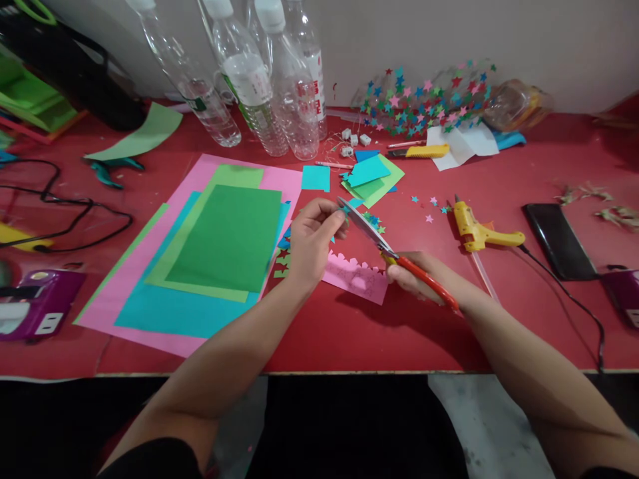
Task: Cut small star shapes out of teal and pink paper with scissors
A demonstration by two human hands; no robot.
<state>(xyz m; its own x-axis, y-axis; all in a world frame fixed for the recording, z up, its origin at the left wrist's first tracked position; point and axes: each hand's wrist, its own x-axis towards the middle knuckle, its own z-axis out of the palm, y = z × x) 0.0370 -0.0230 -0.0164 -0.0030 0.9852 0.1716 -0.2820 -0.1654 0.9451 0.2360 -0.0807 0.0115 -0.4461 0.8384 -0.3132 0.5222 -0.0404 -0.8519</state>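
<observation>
My left hand point(313, 239) is closed in a pinch on a small blue paper piece point(345, 209), mostly covered by the fingertips. My right hand point(422, 274) grips a pair of scissors point(367, 227) with red-orange handles, and its blades point up and left to the pinched piece. Under the hands lies a pink paper strip point(357, 283) with a notched upper edge and drawn outlines. Small cut stars point(374, 221) in green and blue lie behind the blades. Green paper scraps point(282, 263) show beside my left wrist.
Large coloured sheets point(224, 233) are stacked at left. Plastic bottles point(294, 100) stand behind, near a star-filled clear container point(424, 100). A yellow glue gun point(482, 229) and a phone point(560, 241) lie at right. A yellow cutter point(426, 152) rests at the back.
</observation>
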